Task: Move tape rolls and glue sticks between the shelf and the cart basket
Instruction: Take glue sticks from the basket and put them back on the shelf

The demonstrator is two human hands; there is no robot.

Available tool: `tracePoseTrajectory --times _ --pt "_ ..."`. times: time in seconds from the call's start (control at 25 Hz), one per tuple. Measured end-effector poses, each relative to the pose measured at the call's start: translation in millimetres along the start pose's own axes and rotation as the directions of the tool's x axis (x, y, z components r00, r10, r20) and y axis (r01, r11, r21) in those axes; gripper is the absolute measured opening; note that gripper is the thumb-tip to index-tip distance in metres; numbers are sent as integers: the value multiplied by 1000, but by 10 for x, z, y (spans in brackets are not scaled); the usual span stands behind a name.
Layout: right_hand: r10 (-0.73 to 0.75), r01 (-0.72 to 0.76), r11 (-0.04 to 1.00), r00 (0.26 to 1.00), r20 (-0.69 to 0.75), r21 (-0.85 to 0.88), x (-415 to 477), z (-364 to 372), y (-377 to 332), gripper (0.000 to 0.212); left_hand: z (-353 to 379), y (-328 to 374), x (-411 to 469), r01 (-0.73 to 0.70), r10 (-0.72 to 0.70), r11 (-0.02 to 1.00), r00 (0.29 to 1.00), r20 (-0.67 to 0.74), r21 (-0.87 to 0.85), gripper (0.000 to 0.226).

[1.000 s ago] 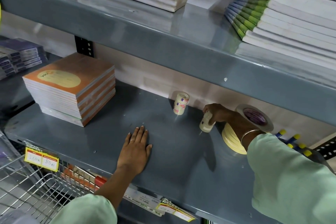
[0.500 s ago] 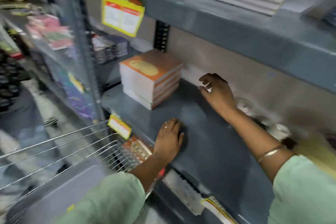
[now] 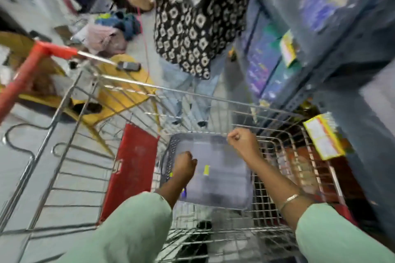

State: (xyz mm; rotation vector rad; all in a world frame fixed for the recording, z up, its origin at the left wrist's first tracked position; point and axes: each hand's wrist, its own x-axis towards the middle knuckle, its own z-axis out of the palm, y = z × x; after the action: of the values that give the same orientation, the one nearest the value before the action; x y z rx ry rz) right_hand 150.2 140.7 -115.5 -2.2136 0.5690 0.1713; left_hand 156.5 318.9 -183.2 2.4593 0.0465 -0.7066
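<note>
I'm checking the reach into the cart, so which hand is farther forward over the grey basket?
The right hand, a closed fist at the basket's far edge. The left hand sits nearer, over its left side.

bright, even light; heavy motion blur throughout, edges perhaps stretched by the wide lens.

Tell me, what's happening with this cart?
A person in pale green sleeves is leaning over a wire cart beside a shelf. Both hands are down inside it, over a grey basket. The left hand and the right hand are both curled into fists; the blur hides whether either holds anything. Something small and yellow lies in the basket. Another person stands beyond the cart.
</note>
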Motion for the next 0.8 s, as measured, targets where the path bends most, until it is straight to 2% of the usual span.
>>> tracePoseTrajectory --times 0.12,0.16,0.28,0.32,0.4,0.44,0.6,0.8 --pt "163 -156 986 965 205 -52 207 965 302 38 1 -681 231 209 -214 975 974 77 73 29" --pt "222 -206 975 938 266 -88 225 1199 368 35 35 -804 286 241 -245 969 965 89 57 27" --pt "345 -304 938 868 356 -169 222 1812 582 5 296 -1052 430 340 -338 940 936 99 -11 19" --pt "363 -312 930 862 354 -193 206 1984 648 6 389 -1087 463 351 -349 936 933 86 -8 18" --pt "361 -278 923 866 346 -266 165 2262 737 7 562 -1119 524 344 -343 939 935 86 3 22" --pt "354 -255 919 871 341 -301 147 2351 758 7 626 -1126 554 335 -335 942 938 87 11 17" --pt "339 -209 904 883 326 -372 124 2560 797 24 800 -1218 627 343 -344 939 937 59 37 16" --pt "275 -128 899 909 312 -420 100 2652 773 22 847 -1252 632 322 -326 943 945 39 85 18"
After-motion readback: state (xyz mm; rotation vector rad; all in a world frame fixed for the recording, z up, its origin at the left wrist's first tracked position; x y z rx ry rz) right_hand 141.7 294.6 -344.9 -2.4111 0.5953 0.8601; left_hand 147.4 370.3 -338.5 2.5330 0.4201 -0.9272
